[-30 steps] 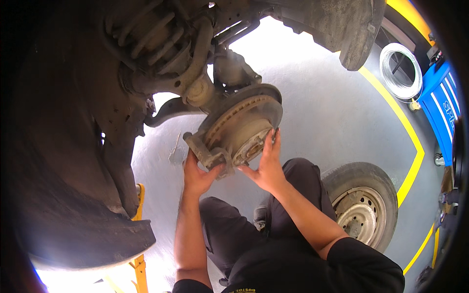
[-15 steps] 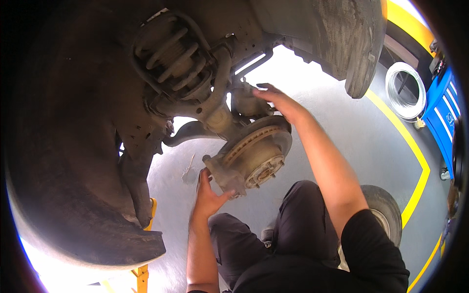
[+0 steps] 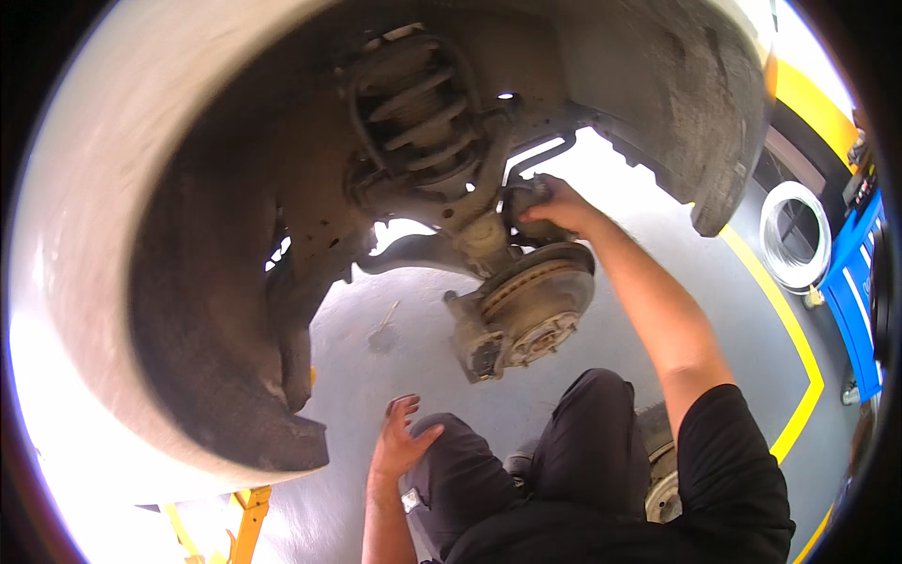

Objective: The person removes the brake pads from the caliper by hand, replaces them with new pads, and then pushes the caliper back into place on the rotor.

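Under a car's wheel arch, a rusty brake disc (image 3: 540,291) with its wheel hub (image 3: 547,338) hangs in front of me. The brake caliper (image 3: 473,329) sits on the disc's left side. My right hand (image 3: 562,209) reaches over the disc, its fingers closed round a dark rounded part (image 3: 522,209) behind it. Exactly what that part is, I cannot make out. Apart from the caliper, my left hand (image 3: 404,440) is held near my left knee, fingers spread and nothing in it.
A coil spring (image 3: 418,108) and the suspension arm (image 3: 413,252) are above and left of the disc. The dark wheel arch liner (image 3: 216,273) curves round. A yellow stand (image 3: 246,522), a wheel (image 3: 665,484), a blue cabinet (image 3: 853,291) and a coil of pale tubing (image 3: 796,235) stand about.
My left hand has let go of the caliper and dropped toward my knee. My right hand has closed round the dark part behind the disc. The view has shifted, so the car parts appear farther right.
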Tool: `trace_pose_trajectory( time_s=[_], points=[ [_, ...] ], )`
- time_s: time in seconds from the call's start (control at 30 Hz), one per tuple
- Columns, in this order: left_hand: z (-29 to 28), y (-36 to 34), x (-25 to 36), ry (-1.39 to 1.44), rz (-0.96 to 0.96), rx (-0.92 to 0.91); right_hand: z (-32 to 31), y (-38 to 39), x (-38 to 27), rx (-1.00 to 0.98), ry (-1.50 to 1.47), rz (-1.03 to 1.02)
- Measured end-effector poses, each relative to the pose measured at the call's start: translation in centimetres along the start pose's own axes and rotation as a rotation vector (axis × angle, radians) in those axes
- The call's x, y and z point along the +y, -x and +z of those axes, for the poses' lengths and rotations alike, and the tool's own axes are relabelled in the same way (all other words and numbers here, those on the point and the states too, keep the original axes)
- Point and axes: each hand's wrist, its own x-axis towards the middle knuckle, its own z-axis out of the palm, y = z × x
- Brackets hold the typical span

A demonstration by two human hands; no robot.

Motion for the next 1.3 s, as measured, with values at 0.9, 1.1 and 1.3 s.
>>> trace_pose_trajectory(
  time_s=[0.9,1.1,1.3],
  points=[
    [-2.0,-17.5,18.0,1.38,0.04,0.063,16.7,10.8,-11.7,0.53,1.024,-0.734],
    [-1.3,-18.0,18.3,1.313,0.102,0.006,16.9,11.7,-10.7,0.438,1.139,-0.806],
    [-1.1,-17.8,16.8,1.242,0.024,0.125,12.0,11.6,-11.7,0.397,0.557,-0.644]
  ],
)
